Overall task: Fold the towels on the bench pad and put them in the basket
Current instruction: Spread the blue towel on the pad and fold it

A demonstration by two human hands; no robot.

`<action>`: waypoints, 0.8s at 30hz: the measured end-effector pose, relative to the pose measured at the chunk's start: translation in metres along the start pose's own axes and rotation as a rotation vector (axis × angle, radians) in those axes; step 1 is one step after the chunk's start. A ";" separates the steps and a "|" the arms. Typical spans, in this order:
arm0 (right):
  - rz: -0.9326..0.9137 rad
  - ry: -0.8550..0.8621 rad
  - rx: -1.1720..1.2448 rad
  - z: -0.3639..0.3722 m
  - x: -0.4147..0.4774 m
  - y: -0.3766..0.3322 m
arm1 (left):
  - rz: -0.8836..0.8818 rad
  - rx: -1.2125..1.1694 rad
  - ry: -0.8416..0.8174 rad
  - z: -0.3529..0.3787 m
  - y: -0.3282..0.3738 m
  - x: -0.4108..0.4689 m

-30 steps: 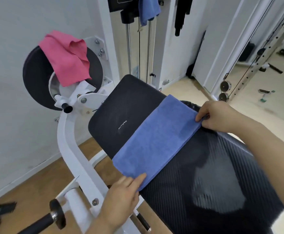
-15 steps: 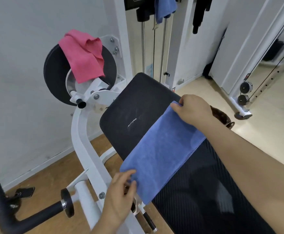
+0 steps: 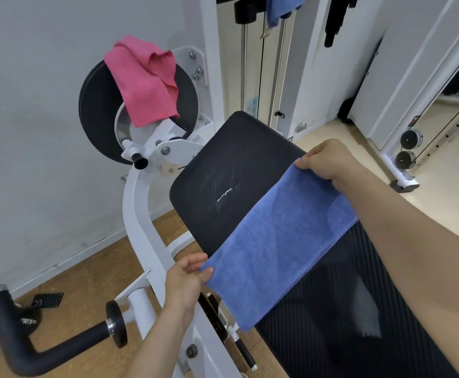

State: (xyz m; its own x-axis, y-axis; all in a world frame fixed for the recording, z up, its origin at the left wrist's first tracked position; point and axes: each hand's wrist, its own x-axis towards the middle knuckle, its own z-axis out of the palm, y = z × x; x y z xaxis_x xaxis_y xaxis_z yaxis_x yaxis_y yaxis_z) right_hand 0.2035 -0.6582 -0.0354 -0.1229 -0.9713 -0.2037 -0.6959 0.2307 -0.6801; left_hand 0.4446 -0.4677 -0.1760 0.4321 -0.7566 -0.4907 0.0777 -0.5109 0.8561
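Blue towel (image 3: 274,252) lies folded across the bench pad (image 3: 231,170), pinched at both ends: left hand (image 3: 186,285) fingers grasp its near corner, right hand (image 3: 329,159) fingers grip the far corner. Both forearms reach forward. Beyond the left fingers, a pink towel (image 3: 141,80) drapes over the machine's round pad.

- No word or number reads plainly from where I look.
- My worktop (image 3: 223,159) bears a small white mark (image 3: 224,194) at mid frame: thin strokes, too faint to spell out.
- The black weight (image 3: 28,320) at lower left carries white capitals, too blurred to read.
- A red-and-black tag (image 3: 414,120) at the right edge is too small to read.
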 end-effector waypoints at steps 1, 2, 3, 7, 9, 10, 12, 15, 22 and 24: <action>-0.022 0.022 -0.033 0.003 -0.001 0.002 | 0.032 0.021 0.029 0.002 -0.001 -0.002; -0.062 0.063 -0.098 0.008 -0.004 0.005 | 0.073 0.063 0.053 0.004 -0.002 -0.003; -0.120 0.128 -0.183 0.012 -0.007 0.007 | 0.117 0.122 0.066 0.006 -0.002 -0.004; -0.479 0.439 -0.467 0.026 -0.030 0.011 | 0.338 0.476 0.097 0.008 -0.010 -0.002; -0.724 0.423 -0.532 0.040 -0.047 0.014 | 0.537 0.656 0.178 0.009 -0.012 -0.002; -0.819 0.369 -0.607 0.050 -0.055 0.021 | 0.651 0.702 0.175 0.011 -0.011 -0.004; -0.859 0.217 -0.793 0.067 -0.067 0.043 | 0.850 0.830 0.042 0.022 -0.008 -0.012; -0.761 0.054 -0.939 0.074 -0.068 0.064 | 0.902 1.056 -0.202 0.041 -0.014 -0.017; -0.548 -0.227 -0.109 0.075 -0.111 0.042 | 0.777 1.170 -0.282 0.043 -0.014 -0.015; -0.197 -0.411 0.459 0.084 -0.133 0.040 | 0.777 1.170 -0.287 0.043 -0.013 -0.015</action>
State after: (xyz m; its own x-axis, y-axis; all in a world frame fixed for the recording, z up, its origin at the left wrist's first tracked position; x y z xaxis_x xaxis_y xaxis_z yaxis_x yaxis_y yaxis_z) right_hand 0.2513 -0.5152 -0.0949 0.3208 -0.9174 -0.2355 -0.2929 0.1404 -0.9458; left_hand 0.3982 -0.4677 -0.1865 -0.1831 -0.9776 -0.1040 -0.9219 0.1340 0.3636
